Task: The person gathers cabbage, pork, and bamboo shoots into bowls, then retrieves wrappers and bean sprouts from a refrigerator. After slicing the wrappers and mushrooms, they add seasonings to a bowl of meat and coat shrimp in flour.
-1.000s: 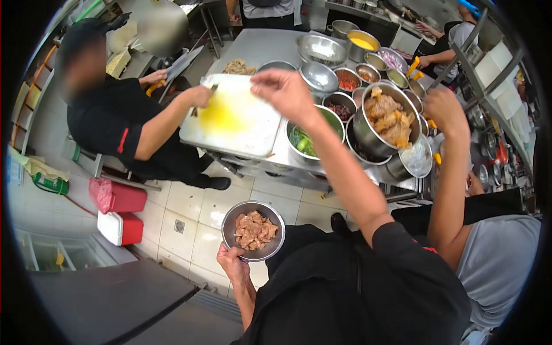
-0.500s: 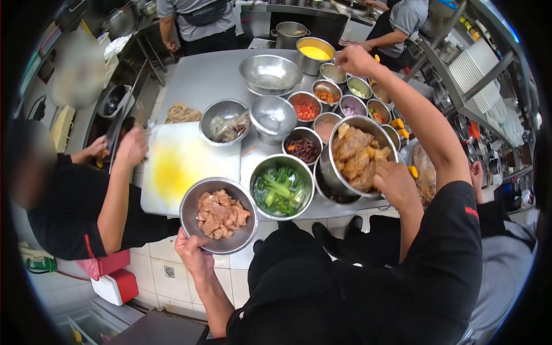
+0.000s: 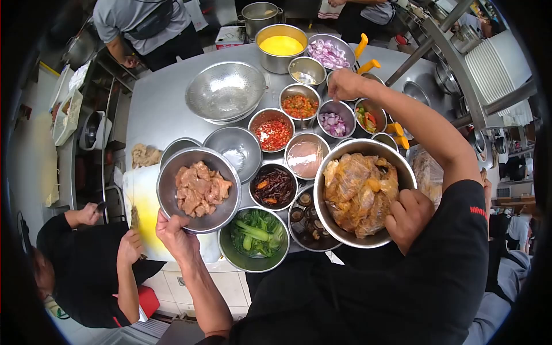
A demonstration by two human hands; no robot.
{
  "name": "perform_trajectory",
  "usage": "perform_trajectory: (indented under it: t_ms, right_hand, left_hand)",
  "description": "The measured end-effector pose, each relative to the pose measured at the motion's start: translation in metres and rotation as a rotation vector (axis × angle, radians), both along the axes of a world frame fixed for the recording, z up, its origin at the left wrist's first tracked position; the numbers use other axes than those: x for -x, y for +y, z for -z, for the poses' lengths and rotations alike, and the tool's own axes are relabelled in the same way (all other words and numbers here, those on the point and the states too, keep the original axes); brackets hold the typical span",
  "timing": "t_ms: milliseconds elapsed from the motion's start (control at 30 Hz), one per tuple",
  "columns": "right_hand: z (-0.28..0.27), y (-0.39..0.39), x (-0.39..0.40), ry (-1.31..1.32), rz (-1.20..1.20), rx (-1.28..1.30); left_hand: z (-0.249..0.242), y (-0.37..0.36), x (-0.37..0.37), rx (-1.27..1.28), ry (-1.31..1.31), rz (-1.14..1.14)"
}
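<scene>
My left hand grips the near rim of a metal bowl holding pieces of raw meat. The bowl is in the air over the table's front, overlapping the chopping board. My right arm stretches across the table, and my right hand is curled downward over the small metal bowls. Its fingertips are hidden, so anything in them cannot be seen. Nearest to it are chopped purple onion and a bowl with cut peppers. At right, another person's hand holds a large pot of marinated poultry.
Leafy greens, mushrooms, dried chillies and chopped red chilli stand in bowls. Behind are a colander and a pot of yellow liquid. A co-worker's hand holds a prawn by the chopping board at left.
My view has shifted. The meat bowl and the poultry pot appear higher and nearer. My right hand stays over the small bowls. The left co-worker's hands have moved lower in view.
</scene>
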State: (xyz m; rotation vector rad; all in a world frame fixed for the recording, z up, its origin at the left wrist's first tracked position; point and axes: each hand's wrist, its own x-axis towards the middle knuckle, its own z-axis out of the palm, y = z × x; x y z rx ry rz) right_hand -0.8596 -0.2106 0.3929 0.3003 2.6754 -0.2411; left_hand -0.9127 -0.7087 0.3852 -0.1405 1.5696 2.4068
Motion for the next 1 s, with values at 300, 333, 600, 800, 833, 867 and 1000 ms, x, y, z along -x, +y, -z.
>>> perform_trajectory:
  t_ms: [300, 333, 600, 800, 833, 867, 1000]
  right_hand:
    - [0.016, 0.024, -0.006, -0.028, -0.064, -0.052]
    - [0.013, 0.027, -0.002, 0.058, -0.033, -0.041]
    - [0.007, 0.010, 0.033, 0.193, 0.067, 0.121]
    - [0.003, 0.022, 0.018, 0.293, 0.043, 0.080]
    - [0.001, 0.023, 0.012, 0.319, 0.061, 0.055]
    - [-0.001, 0.023, 0.004, 0.342, 0.070, 0.014]
    - [0.007, 0.007, -0.029, 0.276, 0.194, 0.136]
  left_hand:
    - [0.007, 0.089, 0.019, 0.034, -0.093, 0.056]
    - [0.010, 0.094, 0.023, 0.035, -0.093, 0.052]
    - [0.027, 0.116, 0.038, 0.085, -0.044, 0.065]
    - [0.025, 0.106, 0.042, 0.063, -0.048, 0.071]
    - [0.023, 0.103, 0.042, 0.041, -0.041, 0.058]
    - [0.023, 0.097, 0.045, 0.041, -0.048, 0.070]
    - [0.014, 0.082, 0.046, -0.013, -0.069, 0.088]
